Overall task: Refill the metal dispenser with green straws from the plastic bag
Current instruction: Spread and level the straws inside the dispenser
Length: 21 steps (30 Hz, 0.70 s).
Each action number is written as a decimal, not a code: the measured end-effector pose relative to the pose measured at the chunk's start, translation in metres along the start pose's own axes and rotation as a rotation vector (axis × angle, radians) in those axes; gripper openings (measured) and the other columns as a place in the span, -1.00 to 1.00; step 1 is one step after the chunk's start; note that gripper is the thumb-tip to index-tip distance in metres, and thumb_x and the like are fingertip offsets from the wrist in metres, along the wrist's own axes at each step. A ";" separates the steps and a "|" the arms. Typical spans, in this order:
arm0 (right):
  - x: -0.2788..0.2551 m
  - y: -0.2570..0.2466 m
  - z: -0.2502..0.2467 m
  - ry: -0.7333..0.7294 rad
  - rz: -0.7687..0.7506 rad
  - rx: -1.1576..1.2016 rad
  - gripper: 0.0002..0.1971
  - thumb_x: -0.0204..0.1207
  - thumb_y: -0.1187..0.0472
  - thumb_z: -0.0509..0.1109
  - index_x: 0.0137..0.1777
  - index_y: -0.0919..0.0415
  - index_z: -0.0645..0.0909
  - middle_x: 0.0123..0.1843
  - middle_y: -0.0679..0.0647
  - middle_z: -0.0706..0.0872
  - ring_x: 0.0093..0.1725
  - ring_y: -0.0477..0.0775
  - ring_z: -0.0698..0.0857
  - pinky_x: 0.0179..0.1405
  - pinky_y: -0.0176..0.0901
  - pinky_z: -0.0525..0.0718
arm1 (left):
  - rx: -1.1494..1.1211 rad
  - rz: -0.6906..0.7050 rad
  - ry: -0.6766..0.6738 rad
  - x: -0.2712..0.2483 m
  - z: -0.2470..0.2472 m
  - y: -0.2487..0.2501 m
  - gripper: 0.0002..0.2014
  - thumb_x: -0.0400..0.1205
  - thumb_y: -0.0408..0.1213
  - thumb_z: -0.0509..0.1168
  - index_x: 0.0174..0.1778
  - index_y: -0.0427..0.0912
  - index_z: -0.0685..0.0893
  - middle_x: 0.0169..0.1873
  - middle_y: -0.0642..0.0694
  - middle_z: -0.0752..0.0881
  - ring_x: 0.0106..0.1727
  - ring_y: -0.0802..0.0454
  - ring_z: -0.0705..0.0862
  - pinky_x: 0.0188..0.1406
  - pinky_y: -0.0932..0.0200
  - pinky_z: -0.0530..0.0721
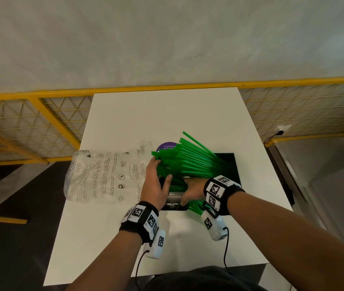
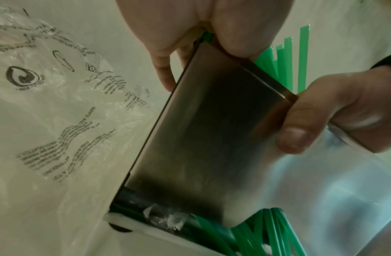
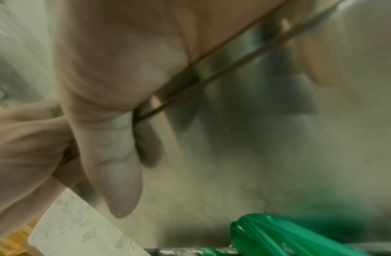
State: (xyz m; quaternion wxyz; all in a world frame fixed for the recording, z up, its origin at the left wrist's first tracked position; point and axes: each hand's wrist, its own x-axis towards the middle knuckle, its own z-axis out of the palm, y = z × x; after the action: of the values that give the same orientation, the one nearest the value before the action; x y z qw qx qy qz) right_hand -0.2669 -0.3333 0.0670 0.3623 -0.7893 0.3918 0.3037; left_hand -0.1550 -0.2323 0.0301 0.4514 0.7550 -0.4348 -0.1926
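Observation:
A fanned bundle of green straws [image 1: 194, 160] lies slanted across the open top of the metal dispenser [image 1: 174, 201] on the white table [image 1: 166, 114]. My left hand [image 1: 154, 183] presses flat against the straws' left ends, thumb lying over them. My right hand [image 1: 194, 190] grips the dispenser's front wall; its thumb [image 2: 299, 131] curls over the rim on the outside of the steel side [image 2: 212, 138]. A few straws [image 2: 278, 233] poke out at the dispenser's bottom slot, and the right wrist view shows these straws [image 3: 289, 233] blurred. The clear printed plastic bag [image 1: 103, 175] lies flat to the left.
A black panel [image 1: 232, 164] lies right of the dispenser, under the straw tips. A purple round label [image 1: 165, 146] shows behind the straws. Yellow mesh railing [image 1: 51, 114] runs behind and left of the table. The bag [image 2: 58, 104] overhangs the table's left edge.

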 end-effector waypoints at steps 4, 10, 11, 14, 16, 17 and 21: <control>-0.002 0.001 0.004 0.084 -0.027 -0.003 -0.27 0.26 0.06 0.57 0.44 0.09 0.39 0.26 0.11 0.65 0.17 0.13 0.65 0.18 -0.09 0.65 | -0.022 -0.014 0.003 -0.002 -0.001 0.001 -0.44 0.61 -0.30 0.31 0.52 -0.24 0.28 0.55 -0.15 0.28 0.51 0.18 0.22 0.20 0.86 0.06; -0.005 0.004 0.006 0.164 -0.067 -0.132 -0.11 0.27 -0.28 0.46 0.52 0.10 0.23 0.36 0.11 0.56 0.28 0.14 0.59 0.33 -0.02 0.56 | -0.033 -0.031 0.048 -0.001 -0.006 0.004 -0.47 0.54 -0.28 0.40 0.40 -0.22 0.38 0.46 -0.13 0.36 0.50 0.02 0.35 0.43 0.33 0.33; -0.007 0.005 0.005 0.167 -0.083 -0.118 -0.04 0.25 -0.37 0.42 0.56 0.08 0.17 0.43 0.10 0.50 0.37 0.14 0.53 0.39 -0.02 0.50 | -0.039 -0.024 0.062 0.000 -0.007 0.006 -0.49 0.51 -0.30 0.42 0.34 -0.22 0.41 0.41 -0.13 0.39 0.44 -0.01 0.41 0.39 0.25 0.42; -0.017 0.004 0.001 0.218 -0.210 0.003 -0.10 0.34 -0.37 0.36 0.59 0.01 0.12 0.52 0.06 0.41 0.47 0.12 0.43 0.47 -0.05 0.40 | -0.037 -0.017 0.105 0.006 -0.010 0.013 -0.54 0.45 -0.37 0.46 0.21 -0.25 0.44 0.29 -0.14 0.39 0.31 0.01 0.46 0.30 0.27 0.50; -0.022 0.002 0.000 0.272 -0.266 0.044 -0.23 0.45 -0.23 0.36 0.57 0.05 0.18 0.48 0.10 0.48 0.43 0.13 0.48 0.43 -0.08 0.44 | -0.043 -0.009 0.144 0.012 -0.013 0.019 -0.54 0.44 -0.40 0.47 0.20 -0.28 0.46 0.27 -0.14 0.38 0.29 0.07 0.42 0.29 0.49 0.38; -0.022 0.000 0.000 0.304 -0.272 0.061 -0.28 0.46 -0.20 0.37 0.54 0.07 0.24 0.42 0.11 0.54 0.37 0.13 0.55 0.38 -0.09 0.49 | -0.047 0.006 0.173 0.015 -0.014 0.022 -0.55 0.43 -0.42 0.47 0.18 -0.30 0.46 0.26 -0.14 0.38 0.28 0.08 0.40 0.27 0.58 0.33; -0.017 -0.003 -0.004 0.332 -0.254 0.013 -0.41 0.43 -0.19 0.41 0.35 0.12 0.43 0.20 0.10 0.69 0.14 0.13 0.68 0.18 -0.08 0.62 | -0.081 0.041 0.236 0.020 -0.021 0.026 -0.52 0.40 -0.48 0.46 0.20 -0.32 0.45 0.17 -0.19 0.41 0.21 0.00 0.46 0.25 0.32 0.44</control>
State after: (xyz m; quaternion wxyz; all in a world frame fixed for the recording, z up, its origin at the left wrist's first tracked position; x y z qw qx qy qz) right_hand -0.2726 -0.3281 0.0831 0.3333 -0.8692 0.3452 0.1190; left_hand -0.1424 -0.2437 0.0645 0.5335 0.7446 -0.3858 -0.1104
